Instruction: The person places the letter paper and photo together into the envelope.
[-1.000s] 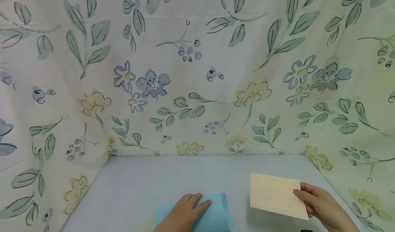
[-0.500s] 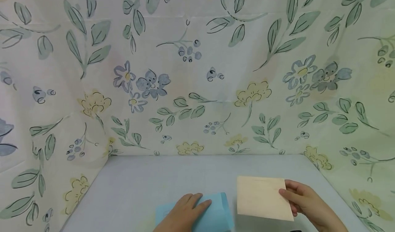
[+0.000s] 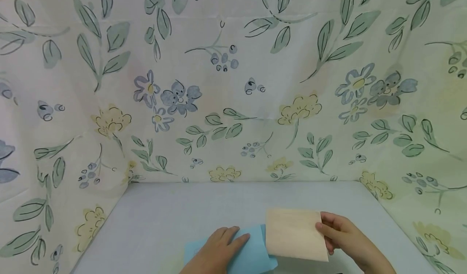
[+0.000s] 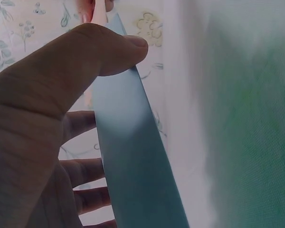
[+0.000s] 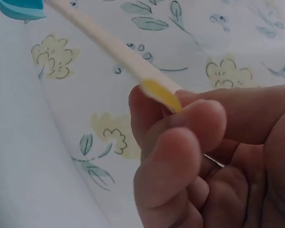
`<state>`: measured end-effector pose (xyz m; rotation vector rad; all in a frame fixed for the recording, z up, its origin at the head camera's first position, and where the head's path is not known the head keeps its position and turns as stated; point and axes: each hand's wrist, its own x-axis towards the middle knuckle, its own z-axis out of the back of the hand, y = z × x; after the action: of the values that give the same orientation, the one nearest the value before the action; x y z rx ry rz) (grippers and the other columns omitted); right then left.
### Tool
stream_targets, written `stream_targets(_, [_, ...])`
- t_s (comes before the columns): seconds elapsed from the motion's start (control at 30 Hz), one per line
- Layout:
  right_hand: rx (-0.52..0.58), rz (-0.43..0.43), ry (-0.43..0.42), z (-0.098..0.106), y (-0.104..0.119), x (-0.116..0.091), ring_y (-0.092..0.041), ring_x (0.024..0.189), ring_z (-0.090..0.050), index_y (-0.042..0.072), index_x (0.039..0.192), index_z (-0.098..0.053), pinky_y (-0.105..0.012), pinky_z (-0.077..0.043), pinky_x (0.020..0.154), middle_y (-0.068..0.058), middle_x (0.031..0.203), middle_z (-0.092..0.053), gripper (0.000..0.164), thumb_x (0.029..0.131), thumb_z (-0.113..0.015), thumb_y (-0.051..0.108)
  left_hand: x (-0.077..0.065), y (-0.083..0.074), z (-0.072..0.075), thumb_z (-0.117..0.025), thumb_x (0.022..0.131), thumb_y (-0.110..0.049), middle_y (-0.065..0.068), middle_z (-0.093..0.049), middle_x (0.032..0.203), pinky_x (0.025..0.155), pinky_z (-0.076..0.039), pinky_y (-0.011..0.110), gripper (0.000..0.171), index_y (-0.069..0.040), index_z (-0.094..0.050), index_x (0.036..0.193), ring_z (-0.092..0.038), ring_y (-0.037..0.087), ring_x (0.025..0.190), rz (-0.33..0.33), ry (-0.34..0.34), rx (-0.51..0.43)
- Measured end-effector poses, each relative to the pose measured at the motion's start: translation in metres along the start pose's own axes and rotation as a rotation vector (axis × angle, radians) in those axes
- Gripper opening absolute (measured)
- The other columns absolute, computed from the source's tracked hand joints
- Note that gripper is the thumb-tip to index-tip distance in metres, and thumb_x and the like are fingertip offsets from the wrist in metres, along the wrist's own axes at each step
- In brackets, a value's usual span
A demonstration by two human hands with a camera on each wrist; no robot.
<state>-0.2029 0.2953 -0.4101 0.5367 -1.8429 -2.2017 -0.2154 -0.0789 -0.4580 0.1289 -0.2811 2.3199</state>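
A light blue envelope (image 3: 251, 251) stands at the bottom middle of the head view, its open end facing right. My left hand (image 3: 220, 247) grips it, thumb (image 4: 118, 47) on one face and fingers on the other in the left wrist view. To its right, my right hand (image 3: 344, 235) pinches a cream card (image 3: 295, 233) by its right edge between thumb and fingers. The card's left edge overlaps the envelope's open end in the head view; whether any of it is inside cannot be told. The right wrist view shows the card edge-on, reaching toward the blue envelope (image 5: 23, 9).
A pale table (image 3: 164, 209) lies under both hands. Floral cloth (image 3: 233, 103) hangs behind it and along both sides. Part of a small dark object (image 3: 340, 273) shows at the bottom edge below my right hand.
My right hand has carried the cream card leftward, from apart to the envelope's open end. The envelope's right end has shifted slightly; my left hand keeps its grip.
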Motion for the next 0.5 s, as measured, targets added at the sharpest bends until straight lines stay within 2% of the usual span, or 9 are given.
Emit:
stream_targets(0.2, [-0.026, 0.013, 0.05, -0.003, -0.0009, 0.0024, -0.012, 0.059, -0.049, -0.008, 0.117, -0.05, -0.036, -0.052, 0.06, -0.004, 0.069, -0.05, 0.036, 0.102, -0.043, 0.024, -0.0043, -0.0024, 0.0034, -0.044, 0.056, -0.092, 0.0, -0.035, 0.145, 0.094, -0.042, 0.051, 0.108, -0.036, -0.027, 0.146, -0.039, 0.022, 0.122, 0.044, 0.027, -0.043])
stream_targets(0.4, [-0.049, -0.027, 0.036, -0.0073, -0.0016, 0.0046, -0.013, 0.057, -0.049, -0.006, 0.106, -0.057, -0.032, -0.05, 0.056, -0.004, 0.067, -0.051, 0.034, 0.1, -0.046, 0.026, -0.0018, 0.0008, 0.0019, -0.042, 0.059, -0.091, 0.003, -0.041, 0.14, 0.094, -0.043, 0.046, 0.105, -0.03, -0.033, 0.145, -0.042, 0.021, 0.119, -0.001, -0.023, 0.033])
stream_targets(0.5, [-0.074, -0.035, 0.043, -0.01, -0.0017, 0.0043, -0.012, 0.057, -0.049, -0.007, 0.099, -0.058, -0.03, -0.048, 0.054, -0.004, 0.066, -0.052, 0.035, 0.1, -0.046, 0.026, -0.0007, 0.0023, 0.0011, -0.042, 0.062, -0.09, 0.005, -0.041, 0.14, 0.094, -0.043, 0.044, 0.103, -0.029, -0.034, 0.145, -0.043, 0.021, 0.118, -0.025, -0.043, 0.041])
